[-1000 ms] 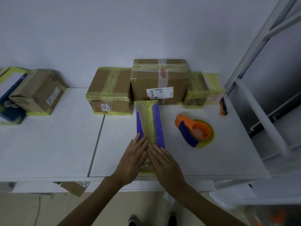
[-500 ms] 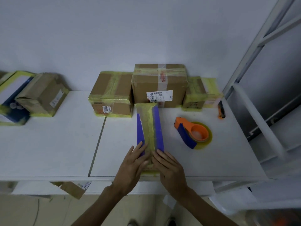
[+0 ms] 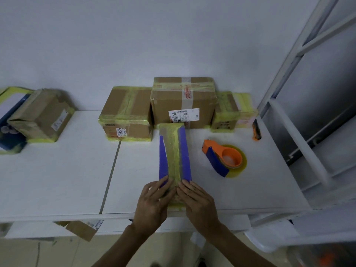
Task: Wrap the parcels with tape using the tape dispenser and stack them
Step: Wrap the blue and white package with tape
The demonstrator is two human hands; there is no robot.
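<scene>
A long blue parcel (image 3: 174, 151) with a yellow tape strip down its middle lies on the white table (image 3: 57, 180), running from the front edge toward the back boxes. My left hand (image 3: 154, 201) and my right hand (image 3: 196, 203) press flat on its near end, fingers straight, side by side. The orange and blue tape dispenser (image 3: 223, 158) with a yellow roll lies on the table to the right of the parcel, untouched.
Three taped cardboard boxes (image 3: 183, 101) stand in a row along the back wall. Another taped box (image 3: 40, 116) and a blue-white parcel (image 3: 11, 120) sit at the far left. An orange cutter (image 3: 256, 132) lies at back right. A metal shelf frame (image 3: 300, 132) rises at the right.
Both hands have slid a little toward me along the parcel's near end, still pressing the tape flat. The dispenser has stayed in place.
</scene>
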